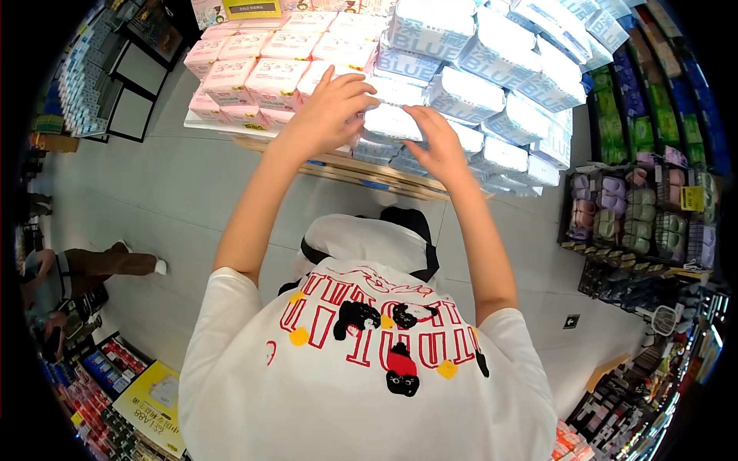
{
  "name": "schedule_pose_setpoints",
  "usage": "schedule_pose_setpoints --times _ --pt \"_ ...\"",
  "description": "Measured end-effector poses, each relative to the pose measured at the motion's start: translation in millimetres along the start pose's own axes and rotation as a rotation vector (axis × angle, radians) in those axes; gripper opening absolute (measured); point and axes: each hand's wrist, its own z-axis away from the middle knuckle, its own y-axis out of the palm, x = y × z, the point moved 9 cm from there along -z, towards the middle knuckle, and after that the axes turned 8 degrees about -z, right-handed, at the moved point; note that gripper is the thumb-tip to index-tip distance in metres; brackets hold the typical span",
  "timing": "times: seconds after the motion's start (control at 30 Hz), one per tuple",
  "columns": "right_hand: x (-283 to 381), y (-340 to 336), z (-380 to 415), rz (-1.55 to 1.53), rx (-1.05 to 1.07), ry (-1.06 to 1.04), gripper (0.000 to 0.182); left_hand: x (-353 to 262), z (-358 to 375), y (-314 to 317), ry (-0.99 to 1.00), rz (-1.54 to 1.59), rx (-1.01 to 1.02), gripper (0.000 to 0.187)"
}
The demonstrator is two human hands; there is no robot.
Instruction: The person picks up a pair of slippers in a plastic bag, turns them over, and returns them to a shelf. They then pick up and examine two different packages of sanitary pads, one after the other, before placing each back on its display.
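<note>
Between my hands is a white and pale-blue soft pack of tissues (pixel 390 123), in the front of a stacked display. My left hand (pixel 332 111) is at its left end, fingers bent towards it and the forefinger pointing up over the pink packs. At the right end, my right hand (pixel 438 144) grips the pack with forefinger on the upper edge and thumb lower at the front. Pink tissue packs (pixel 277 81) lie in rows to the left. Blue-lettered packs (pixel 465 92) are piled higher to the right.
A wooden-edged display base (pixel 369 175) runs in front of me above the grey tiled floor (pixel 161 203). Slippers (pixel 642 211) hang on a rack at right. A person's legs (pixel 108 263) show at left. Boxed goods and a yellow sign (pixel 151 407) stand at lower left.
</note>
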Motion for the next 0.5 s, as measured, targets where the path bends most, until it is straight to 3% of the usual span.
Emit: schedule_pose_setpoints --times 0.17,0.23,0.33,0.5 --pt "-14.2 13.8 2.9 0.086 -0.037 -0.057 0.057 11.0 0.9 12.1 0.053 0.119 0.025 0.032" --pt "-14.3 19.0 3.3 0.259 -0.042 -0.108 0.058 3.6 1.0 8.3 0.049 0.176 0.002 0.034" --pt "-10.8 18.0 8.2 0.377 -0.101 -0.101 0.059 -10.9 2.5 12.2 -0.014 -0.066 -0.046 0.044" --pt "-0.5 18.0 15.9 0.432 -0.149 -0.037 0.06 -32.4 0.9 39.1 0.061 -0.11 -0.14 0.046"
